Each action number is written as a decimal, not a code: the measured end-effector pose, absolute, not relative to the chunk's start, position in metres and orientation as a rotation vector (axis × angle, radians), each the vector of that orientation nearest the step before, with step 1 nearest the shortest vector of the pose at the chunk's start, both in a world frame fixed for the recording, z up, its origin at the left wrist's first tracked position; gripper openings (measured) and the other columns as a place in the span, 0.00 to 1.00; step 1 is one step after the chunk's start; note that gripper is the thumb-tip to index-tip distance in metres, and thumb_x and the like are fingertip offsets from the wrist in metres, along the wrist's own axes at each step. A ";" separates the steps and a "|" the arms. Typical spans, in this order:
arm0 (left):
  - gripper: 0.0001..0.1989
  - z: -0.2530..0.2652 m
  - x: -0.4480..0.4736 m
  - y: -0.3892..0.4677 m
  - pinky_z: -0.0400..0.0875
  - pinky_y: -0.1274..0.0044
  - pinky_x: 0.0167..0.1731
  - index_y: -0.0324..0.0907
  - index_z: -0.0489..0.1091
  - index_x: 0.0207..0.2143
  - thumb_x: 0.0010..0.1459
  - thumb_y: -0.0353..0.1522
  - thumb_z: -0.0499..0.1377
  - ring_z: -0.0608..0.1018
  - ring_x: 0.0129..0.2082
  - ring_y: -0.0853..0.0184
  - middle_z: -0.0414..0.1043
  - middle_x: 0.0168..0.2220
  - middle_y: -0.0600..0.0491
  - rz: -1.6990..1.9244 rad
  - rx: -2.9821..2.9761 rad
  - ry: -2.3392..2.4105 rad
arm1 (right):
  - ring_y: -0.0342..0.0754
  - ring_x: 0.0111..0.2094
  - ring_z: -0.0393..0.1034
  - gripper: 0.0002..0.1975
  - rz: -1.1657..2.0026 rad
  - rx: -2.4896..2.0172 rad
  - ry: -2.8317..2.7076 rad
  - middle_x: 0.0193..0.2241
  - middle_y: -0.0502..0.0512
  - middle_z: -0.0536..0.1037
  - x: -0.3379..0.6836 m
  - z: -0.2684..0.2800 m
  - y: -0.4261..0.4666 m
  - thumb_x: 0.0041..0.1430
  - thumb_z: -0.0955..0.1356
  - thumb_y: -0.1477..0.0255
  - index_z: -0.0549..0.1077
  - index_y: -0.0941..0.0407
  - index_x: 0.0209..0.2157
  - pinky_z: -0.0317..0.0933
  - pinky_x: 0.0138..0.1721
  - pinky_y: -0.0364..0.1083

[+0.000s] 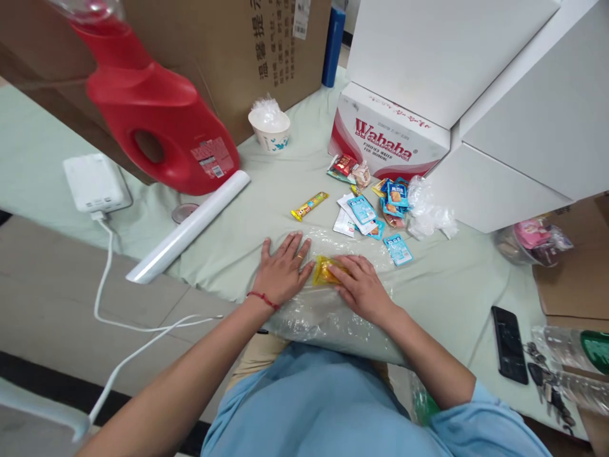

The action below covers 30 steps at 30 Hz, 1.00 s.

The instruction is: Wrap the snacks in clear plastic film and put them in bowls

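My left hand lies flat with fingers spread on a clear plastic sheet that covers the table's front edge. Beside its thumb is a small snack in a shiny yellow wrapper. The fingers of my right hand are closed over the right end of this snack, partly hiding it, and press it against the plastic. Just beyond the hands lie a yellow snack stick, blue and white sachets and a single blue sachet.
A red jug and white roll stand and lie left, near a power bank with a cable. Behind are a paper cup, Wahaba-style carton and crumpled plastic bag. A phone and keys lie right.
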<state>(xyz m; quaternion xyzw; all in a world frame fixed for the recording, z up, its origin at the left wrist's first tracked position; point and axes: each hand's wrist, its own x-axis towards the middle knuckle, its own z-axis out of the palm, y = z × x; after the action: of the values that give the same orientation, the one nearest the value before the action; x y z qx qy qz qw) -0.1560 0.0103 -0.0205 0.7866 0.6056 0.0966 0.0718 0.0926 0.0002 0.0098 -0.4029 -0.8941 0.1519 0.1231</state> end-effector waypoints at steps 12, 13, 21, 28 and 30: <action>0.30 -0.019 -0.157 0.011 0.32 0.45 0.70 0.46 0.56 0.72 0.73 0.44 0.42 0.56 0.74 0.56 0.49 0.75 0.45 0.254 2.374 1.822 | 0.61 0.71 0.52 0.26 0.278 -1.459 -2.462 0.71 0.64 0.60 0.105 0.019 0.109 0.72 0.62 0.62 0.68 0.56 0.66 0.48 0.70 0.65; 0.30 -0.019 -0.156 0.011 0.32 0.45 0.70 0.46 0.56 0.72 0.73 0.44 0.42 0.56 0.74 0.56 0.49 0.75 0.45 0.256 2.373 1.824 | 0.62 0.72 0.50 0.26 0.277 -1.499 -2.483 0.72 0.64 0.59 0.107 0.014 0.121 0.72 0.63 0.64 0.67 0.56 0.67 0.47 0.71 0.66; 0.30 -0.021 -0.157 0.012 0.32 0.46 0.71 0.46 0.56 0.72 0.72 0.44 0.43 0.56 0.74 0.55 0.48 0.75 0.45 0.288 2.357 1.815 | 0.56 0.71 0.53 0.26 0.311 -1.378 -2.525 0.70 0.59 0.63 0.146 -0.012 0.119 0.68 0.61 0.76 0.68 0.52 0.66 0.53 0.69 0.63; 0.30 -0.019 -0.157 0.012 0.32 0.45 0.70 0.46 0.56 0.72 0.72 0.44 0.43 0.56 0.74 0.54 0.48 0.75 0.45 0.278 2.347 1.812 | 0.57 0.58 0.71 0.20 0.216 -1.708 -2.141 0.54 0.65 0.79 0.141 0.016 0.171 0.70 0.60 0.69 0.78 0.58 0.53 0.63 0.60 0.56; 0.30 -0.019 -0.156 0.012 0.32 0.45 0.71 0.46 0.56 0.72 0.72 0.44 0.44 0.56 0.74 0.54 0.49 0.75 0.45 0.276 2.347 1.813 | 0.59 0.55 0.73 0.20 0.103 -1.927 -2.115 0.52 0.66 0.80 0.127 0.024 0.195 0.69 0.60 0.72 0.78 0.59 0.54 0.64 0.57 0.55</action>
<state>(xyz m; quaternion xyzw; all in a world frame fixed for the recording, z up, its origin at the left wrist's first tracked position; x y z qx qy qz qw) -0.1562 0.0120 -0.0191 0.7854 0.6066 0.0925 0.0813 0.1271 0.1950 0.0242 -0.6666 -0.7316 0.0357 0.1385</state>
